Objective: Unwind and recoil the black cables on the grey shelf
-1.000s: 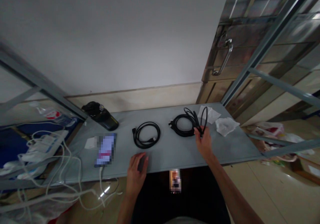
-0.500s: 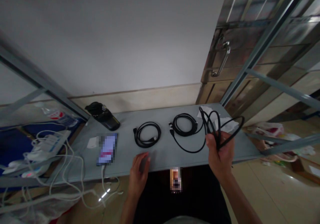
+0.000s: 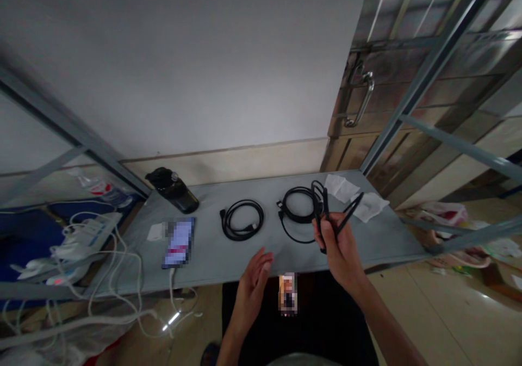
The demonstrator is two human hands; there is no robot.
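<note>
My right hand (image 3: 338, 246) is closed on a loose bundle of black cable (image 3: 326, 213), held above the grey table (image 3: 228, 252) near its front right. A strand of that cable trails down onto the table beside a coiled black cable (image 3: 299, 205). Another coiled black cable (image 3: 242, 220) lies at the middle of the table. My left hand (image 3: 255, 279) hovers open over the table's front edge, fingers stretched out and holding nothing.
A phone (image 3: 178, 242) with a white lead lies at the front left. A black bottle (image 3: 173, 190) lies at the back left, crumpled white tissues (image 3: 359, 198) at the back right. White power strips and cords (image 3: 77, 241) hang left. Metal frame bars (image 3: 408, 105) stand right.
My right hand has lifted the cable bundle off the coil and brought it left and inward. My left hand has left the table surface and moved right, opening up.
</note>
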